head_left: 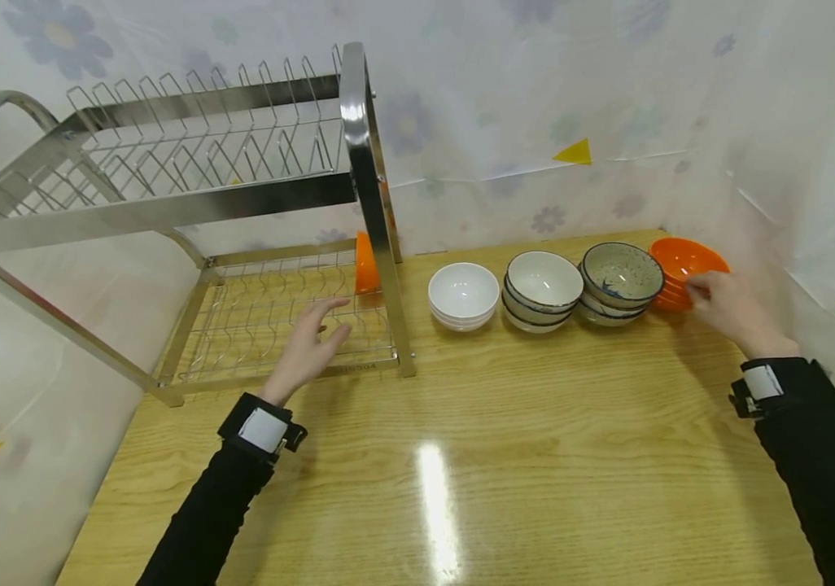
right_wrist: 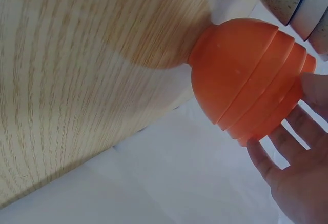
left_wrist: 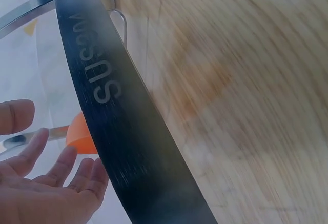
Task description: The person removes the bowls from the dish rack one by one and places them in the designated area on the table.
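At the far right, a stack of several orange bowls (head_left: 684,259) stands nested on the table. My right hand (head_left: 732,308) is at its near right side, pinching the rim of the top bowl. In the right wrist view the thumb and fingertips (right_wrist: 259,155) lie along the rims of the orange bowls (right_wrist: 241,75). My left hand (head_left: 308,350) hovers before the rack's lower shelf, fingers spread loosely and holding nothing. Beyond it, one orange bowl (head_left: 366,264) stands on edge in the lower shelf, partly hidden by the rack post; it shows orange (left_wrist: 81,137) behind the bar.
The two-tier metal dish rack (head_left: 242,203) fills the left, with upright wire slots. Right of it stand stacks of white bowls (head_left: 464,291), dark-rimmed white bowls (head_left: 544,281) and speckled bowls (head_left: 622,277). A flower-patterned sheet (head_left: 461,122) hangs behind the wooden table (head_left: 535,456).
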Tool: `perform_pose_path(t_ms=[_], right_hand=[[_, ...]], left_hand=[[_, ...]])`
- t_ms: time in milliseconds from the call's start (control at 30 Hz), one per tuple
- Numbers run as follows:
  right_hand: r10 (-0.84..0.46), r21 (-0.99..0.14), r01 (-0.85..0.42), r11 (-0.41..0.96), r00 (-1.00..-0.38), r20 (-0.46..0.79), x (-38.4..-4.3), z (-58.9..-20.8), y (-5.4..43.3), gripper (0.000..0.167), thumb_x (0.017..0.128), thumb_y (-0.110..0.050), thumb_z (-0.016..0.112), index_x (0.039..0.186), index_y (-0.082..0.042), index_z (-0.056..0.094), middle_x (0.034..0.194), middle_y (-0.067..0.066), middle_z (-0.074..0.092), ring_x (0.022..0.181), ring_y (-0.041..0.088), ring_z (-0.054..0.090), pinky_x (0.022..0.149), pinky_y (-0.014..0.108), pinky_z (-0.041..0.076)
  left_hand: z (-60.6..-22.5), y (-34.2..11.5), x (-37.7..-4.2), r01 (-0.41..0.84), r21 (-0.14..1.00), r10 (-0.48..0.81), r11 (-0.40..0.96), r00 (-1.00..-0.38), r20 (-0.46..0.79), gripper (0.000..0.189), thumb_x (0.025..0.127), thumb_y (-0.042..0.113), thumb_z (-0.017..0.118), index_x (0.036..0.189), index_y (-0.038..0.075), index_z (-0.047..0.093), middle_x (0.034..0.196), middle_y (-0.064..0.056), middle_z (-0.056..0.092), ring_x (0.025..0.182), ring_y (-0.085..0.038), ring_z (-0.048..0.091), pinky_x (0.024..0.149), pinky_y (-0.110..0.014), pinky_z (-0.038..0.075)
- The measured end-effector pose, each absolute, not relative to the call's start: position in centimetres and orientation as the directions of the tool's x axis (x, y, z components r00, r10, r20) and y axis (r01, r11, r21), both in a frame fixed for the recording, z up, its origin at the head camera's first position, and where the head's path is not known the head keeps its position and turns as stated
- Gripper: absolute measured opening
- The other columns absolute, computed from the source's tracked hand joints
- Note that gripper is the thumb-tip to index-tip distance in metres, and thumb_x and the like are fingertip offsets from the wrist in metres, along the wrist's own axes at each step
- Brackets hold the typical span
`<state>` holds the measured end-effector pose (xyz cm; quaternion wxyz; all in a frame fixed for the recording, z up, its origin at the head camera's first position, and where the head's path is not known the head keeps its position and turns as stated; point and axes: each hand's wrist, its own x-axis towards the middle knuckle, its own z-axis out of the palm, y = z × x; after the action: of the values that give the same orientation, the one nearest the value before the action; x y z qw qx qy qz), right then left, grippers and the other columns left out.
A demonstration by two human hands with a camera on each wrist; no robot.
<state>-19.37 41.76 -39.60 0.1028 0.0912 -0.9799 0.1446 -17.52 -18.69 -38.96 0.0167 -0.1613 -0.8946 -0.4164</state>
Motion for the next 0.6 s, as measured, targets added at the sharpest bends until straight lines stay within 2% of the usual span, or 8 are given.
perform_pose_path(t_ms=[100, 200, 300, 467, 600], right_hand=[[-0.129, -0.246, -0.196, 0.949, -0.956, 0.263, -19.2, -39.6, 41.4, 0.030, 0.097, -0.006, 0.055, 0.115, 0.014, 0.067, 0.111, 0.040, 0.064, 0.075, 0.039, 0.062, 0.061, 0.044, 0.046], [-0.101, -0.220, -0.177, 0.959, -0.943, 0.317, -19.0, -39.5, 40.9, 0.031, 0.099, -0.010, 0.055, 0.118, 0.011, 0.066, 0.118, 0.039, 0.062, 0.087, 0.050, 0.062, 0.069, 0.056, 0.048], [-0.079, -0.236, -0.174, 0.956, -0.928, 0.365, -18.7, -39.4, 40.4, 0.030, 0.099, -0.009, 0.054, 0.118, 0.012, 0.066, 0.119, 0.038, 0.061, 0.097, 0.054, 0.059, 0.079, 0.063, 0.047], [-0.080, -0.253, -0.208, 0.945, -0.895, 0.438, -18.5, -39.1, 39.7, 0.028, 0.097, -0.005, 0.055, 0.115, 0.013, 0.066, 0.117, 0.036, 0.062, 0.100, 0.054, 0.059, 0.084, 0.064, 0.047], [-0.092, -0.249, -0.234, 0.940, -0.875, 0.475, -18.5, -39.1, 39.4, 0.026, 0.095, -0.004, 0.056, 0.113, 0.013, 0.066, 0.115, 0.035, 0.063, 0.101, 0.053, 0.059, 0.086, 0.064, 0.046]], left_hand=[[-39.0, -18.3, -18.1, 0.294, 0.742, 0.284, 0.603, -0.948, 0.145, 0.045, 0.104, 0.014, 0.053, 0.147, 0.000, 0.046, 0.156, -0.024, 0.040, 0.145, -0.042, 0.036, 0.114, -0.062, 0.038], [-39.0, -17.8, -18.5, 0.269, 0.756, 0.286, 0.597, -0.952, 0.112, 0.045, 0.105, 0.015, 0.052, 0.147, 0.000, 0.045, 0.162, -0.022, 0.032, 0.148, -0.041, 0.033, 0.116, -0.061, 0.038], [-39.1, -17.4, -18.9, 0.254, 0.763, 0.294, 0.595, -0.952, 0.087, 0.046, 0.106, 0.016, 0.050, 0.148, -0.001, 0.044, 0.166, -0.023, 0.023, 0.147, -0.043, 0.033, 0.115, -0.060, 0.038], [-39.3, -16.9, -19.6, 0.240, 0.793, 0.320, 0.560, -0.945, 0.061, 0.047, 0.106, 0.015, 0.049, 0.149, -0.003, 0.041, 0.167, -0.025, 0.016, 0.143, -0.047, 0.037, 0.114, -0.060, 0.039], [-39.5, -16.6, -20.3, 0.189, 0.830, 0.314, 0.525, -0.949, 0.017, 0.049, 0.106, 0.017, 0.050, 0.151, 0.001, 0.040, 0.169, -0.022, 0.008, 0.144, -0.046, 0.036, 0.115, -0.060, 0.038]])
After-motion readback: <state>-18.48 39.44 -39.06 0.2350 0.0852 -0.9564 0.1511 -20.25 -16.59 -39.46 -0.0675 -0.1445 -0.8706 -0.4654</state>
